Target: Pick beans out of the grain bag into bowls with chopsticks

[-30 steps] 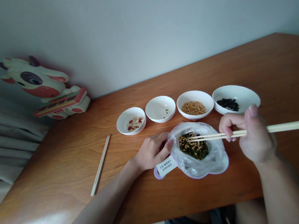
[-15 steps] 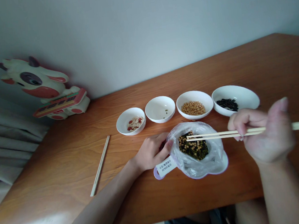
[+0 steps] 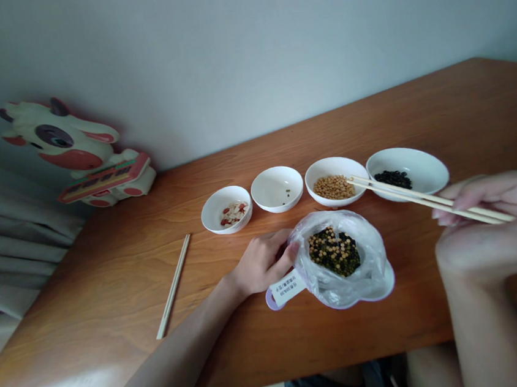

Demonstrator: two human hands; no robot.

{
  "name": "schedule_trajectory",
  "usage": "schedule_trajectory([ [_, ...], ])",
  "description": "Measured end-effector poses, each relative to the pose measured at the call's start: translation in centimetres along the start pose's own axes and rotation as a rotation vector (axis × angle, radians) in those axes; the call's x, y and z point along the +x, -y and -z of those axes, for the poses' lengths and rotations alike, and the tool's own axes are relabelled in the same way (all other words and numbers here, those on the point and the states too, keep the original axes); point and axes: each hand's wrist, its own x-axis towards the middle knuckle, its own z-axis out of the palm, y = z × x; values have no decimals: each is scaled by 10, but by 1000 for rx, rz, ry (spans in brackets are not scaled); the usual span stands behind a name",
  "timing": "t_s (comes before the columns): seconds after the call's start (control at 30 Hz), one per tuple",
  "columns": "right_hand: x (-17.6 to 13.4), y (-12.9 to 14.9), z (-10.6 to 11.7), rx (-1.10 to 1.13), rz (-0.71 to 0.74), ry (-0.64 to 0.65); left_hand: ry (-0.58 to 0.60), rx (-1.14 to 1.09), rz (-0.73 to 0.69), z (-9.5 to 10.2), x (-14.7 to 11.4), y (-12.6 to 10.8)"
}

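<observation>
Left hand pinches the edge of the plastic bag of mixed beans, which sits just right of it on the worktop. Right hand grips chopsticks, tips ahead-left of it at the right side of the yellow-bean bowl, rim contact unclear. Black-seed bowl is ahead-left of the right hand, spare chopsticks left of the left hand.

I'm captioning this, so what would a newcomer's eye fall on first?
Probably the white and red toy cow at the back left of the brown wooden table. Then four round white bowls in a row across the middle. Nearer, the left hand grips a clear plastic bag of tan and dark beans, and the right hand holds pale wooden chopsticks, tips at the third from left.
</observation>
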Motion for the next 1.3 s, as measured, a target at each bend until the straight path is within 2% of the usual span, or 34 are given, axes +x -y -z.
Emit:
schedule_trajectory([
  [0.23,-1,3,-3,-90,-38,41,2,-8,-7,0,0,0],
  [0.43,7,6,-2,117,-176,100,0,-10,-11,-1,0,1],
  [0.53,9,11,-2,168,-270,221,6,-7,-11,-1,0,2],
  [0.73,-3,16,-8,-5,-376,615,4,-12,-10,-1,0,1],
  [0.83,-8,14,-10,-68,-377,706,4,-12,-13,0,1,0],
  [0.97,-11,11,-7,-105,-376,752,1,-11,-13,0,1,-1],
  [1.3,-12,7,-5,-80,-420,748,1,-7,-9,-1,1,0],
])
